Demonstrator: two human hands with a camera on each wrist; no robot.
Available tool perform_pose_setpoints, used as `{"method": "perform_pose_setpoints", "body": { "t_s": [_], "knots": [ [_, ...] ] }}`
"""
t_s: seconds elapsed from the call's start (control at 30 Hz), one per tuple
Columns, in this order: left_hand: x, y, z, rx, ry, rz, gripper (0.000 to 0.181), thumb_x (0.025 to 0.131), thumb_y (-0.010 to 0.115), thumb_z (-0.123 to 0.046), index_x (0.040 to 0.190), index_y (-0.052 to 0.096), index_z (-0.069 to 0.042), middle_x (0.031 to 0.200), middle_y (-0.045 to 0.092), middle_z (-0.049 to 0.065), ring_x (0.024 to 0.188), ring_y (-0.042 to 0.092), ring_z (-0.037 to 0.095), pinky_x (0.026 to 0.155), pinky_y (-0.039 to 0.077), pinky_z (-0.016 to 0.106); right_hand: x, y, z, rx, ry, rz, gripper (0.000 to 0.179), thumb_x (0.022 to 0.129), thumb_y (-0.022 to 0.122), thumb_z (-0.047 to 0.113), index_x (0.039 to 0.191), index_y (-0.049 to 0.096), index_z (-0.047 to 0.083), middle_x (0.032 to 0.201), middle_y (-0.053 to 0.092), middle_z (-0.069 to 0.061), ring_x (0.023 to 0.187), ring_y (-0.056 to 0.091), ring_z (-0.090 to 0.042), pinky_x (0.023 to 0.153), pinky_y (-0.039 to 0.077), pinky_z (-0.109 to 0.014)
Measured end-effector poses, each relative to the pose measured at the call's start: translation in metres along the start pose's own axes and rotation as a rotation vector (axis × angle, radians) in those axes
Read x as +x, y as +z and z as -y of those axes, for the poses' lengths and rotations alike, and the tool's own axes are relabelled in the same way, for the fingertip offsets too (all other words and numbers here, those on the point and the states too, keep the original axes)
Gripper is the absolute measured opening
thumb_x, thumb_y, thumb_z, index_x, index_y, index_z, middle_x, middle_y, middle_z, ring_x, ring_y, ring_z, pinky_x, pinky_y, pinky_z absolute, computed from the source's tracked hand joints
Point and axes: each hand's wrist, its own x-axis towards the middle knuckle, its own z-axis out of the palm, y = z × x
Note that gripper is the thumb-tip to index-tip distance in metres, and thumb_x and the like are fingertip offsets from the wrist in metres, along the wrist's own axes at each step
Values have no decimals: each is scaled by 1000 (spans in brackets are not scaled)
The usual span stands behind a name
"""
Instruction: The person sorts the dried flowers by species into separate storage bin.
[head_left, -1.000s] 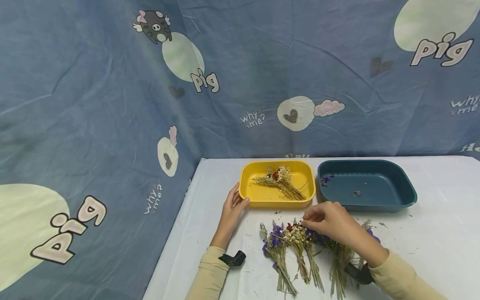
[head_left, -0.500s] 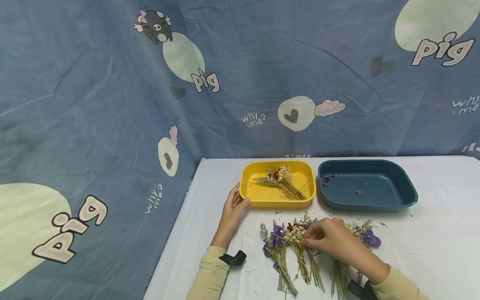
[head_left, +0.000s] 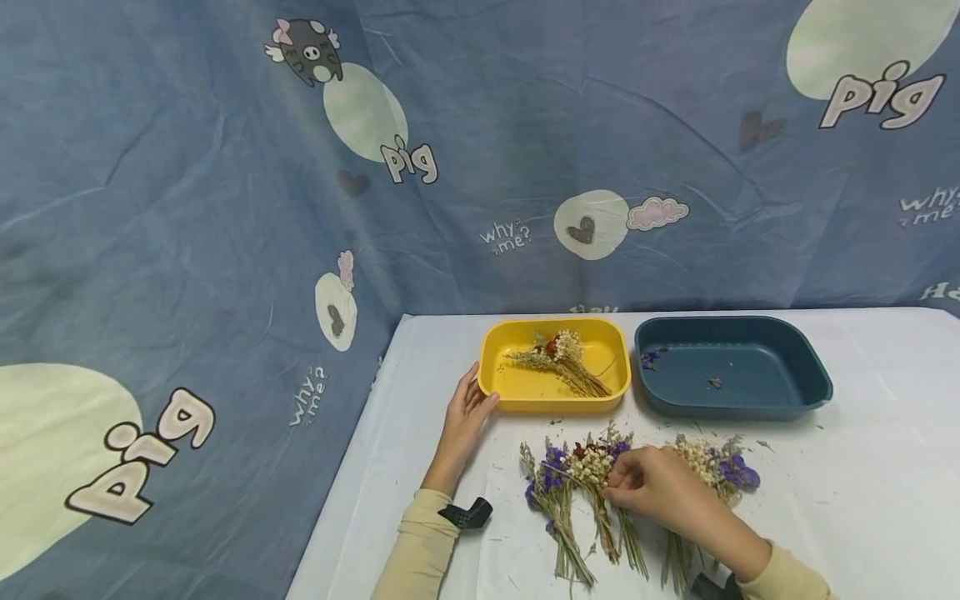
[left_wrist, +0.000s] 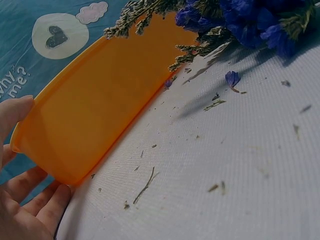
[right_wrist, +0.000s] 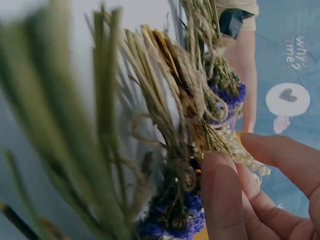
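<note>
My left hand (head_left: pixel 461 417) rests at the near left corner of a yellow tray (head_left: pixel 555 406), its thumb and fingers touching two sides. In the left wrist view, fingers (left_wrist: pixel 52 205) lie fairly straight against the tray's end. The tray bears one dried-flower bunch (head_left: pixel 573 367) with white and red blooms. My right hand (head_left: pixel 660 483) hovers over a row of bunches, its thumb and index fingertips slightly apart beside a white-flowered bunch (head_left: pixel 591 467) tied with twine. Close to that hand, a purple-flowered bunch (right_wrist: pixel 180 215) shows in the right wrist view. Some stems are hidden beneath the right hand.
A dark blue tray (head_left: pixel 738 412) with a few purple petals stands right of the yellow one. Another purple bunch (head_left: pixel 555 483) lies on the white tablecloth (head_left: pixel 862 467) at left, amid plant crumbs. A printed blue curtain (head_left: pixel 480 275) hangs behind.
Over the past second my right hand has drawn back slightly toward the near side, uncovering flower heads at right. My left hand and both trays hold their places.
</note>
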Motion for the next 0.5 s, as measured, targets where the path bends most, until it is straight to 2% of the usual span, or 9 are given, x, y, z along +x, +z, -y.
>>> {"method": "perform_pose_setpoints", "body": {
  "t_s": [0.2,0.37,0.5],
  "knots": [
    [1,0,-2,5,-7,-7,71,101,69,-26,162,34,-23,158,50,12,148,47,30,125,36,45,-4,3,-4,-11,26,9,22,85,83,27,71,69,19,63,63,13,54,55,-2,53,47,-19],
    [1,0,-2,-4,1,-9,70,101,68,-23,162,34,-22,158,49,14,148,47,32,125,36,46,-5,8,-6,62,47,92,23,87,82,32,71,74,17,57,66,9,49,61,-9,50,50,-22],
    [1,0,-1,-10,-11,-13,69,101,69,-23,162,35,-23,158,50,14,148,46,32,125,36,47,-6,15,-9,103,54,121,24,86,83,30,70,75,14,54,67,6,47,63,-12,49,52,-24]
  ]
}}
